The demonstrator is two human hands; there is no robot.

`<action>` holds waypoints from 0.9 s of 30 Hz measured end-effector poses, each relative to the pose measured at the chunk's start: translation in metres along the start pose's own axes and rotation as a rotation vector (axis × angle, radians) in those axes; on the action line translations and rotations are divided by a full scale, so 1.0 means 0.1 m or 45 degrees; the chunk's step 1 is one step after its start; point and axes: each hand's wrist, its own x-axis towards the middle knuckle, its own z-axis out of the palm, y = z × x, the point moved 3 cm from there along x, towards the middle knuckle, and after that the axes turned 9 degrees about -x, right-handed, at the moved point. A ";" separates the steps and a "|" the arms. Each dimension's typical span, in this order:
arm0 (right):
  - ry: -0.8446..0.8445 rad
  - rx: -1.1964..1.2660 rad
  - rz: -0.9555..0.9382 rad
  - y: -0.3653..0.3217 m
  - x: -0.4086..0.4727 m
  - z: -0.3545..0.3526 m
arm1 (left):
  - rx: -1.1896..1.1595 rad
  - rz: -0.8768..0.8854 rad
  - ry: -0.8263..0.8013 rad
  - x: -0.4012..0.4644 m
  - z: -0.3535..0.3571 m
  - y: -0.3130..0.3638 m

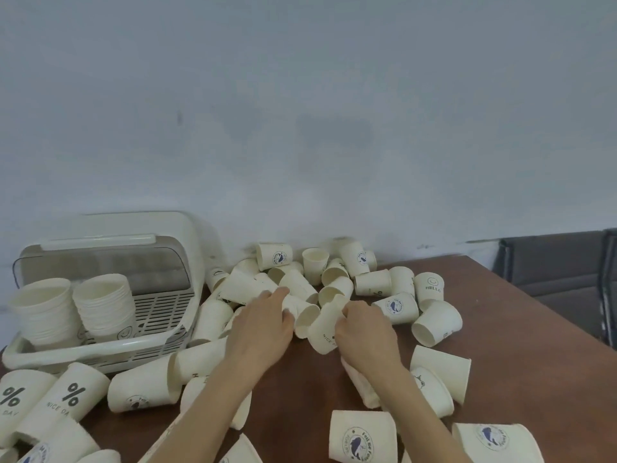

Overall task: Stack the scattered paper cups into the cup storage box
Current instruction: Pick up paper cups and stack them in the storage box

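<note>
Many cream paper cups lie scattered over the brown table (500, 332), most on their sides. My left hand (263, 325) grips a cup (305, 314) lying on its side, mouth toward me. Beside it, my right hand (364, 325) is closed on a cup printed "NICE DAY" (325, 329). The two held cups touch in the middle of the pile. The white cup storage box (110, 349) stands at the left with its clear lid raised. Two tall stacks of cups (43, 312) (105, 304) stand inside it.
A pale wall rises just behind the table. More loose cups (437, 324) lie right of my hands, cups (360, 436) crowd the near edge, and percent-sign cups (71, 396) sit in front of the box. A dark chair (561, 272) stands past the table's right edge.
</note>
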 end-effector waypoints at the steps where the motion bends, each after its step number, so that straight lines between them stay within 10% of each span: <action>1: 0.001 -0.010 0.004 0.05 0.05 -0.02 | 0.016 0.006 -0.029 0.13 0.08 0.03; 27: 0.098 -0.319 -0.101 0.28 0.90 -0.18 | 0.531 0.063 -0.185 2.05 1.35 -0.01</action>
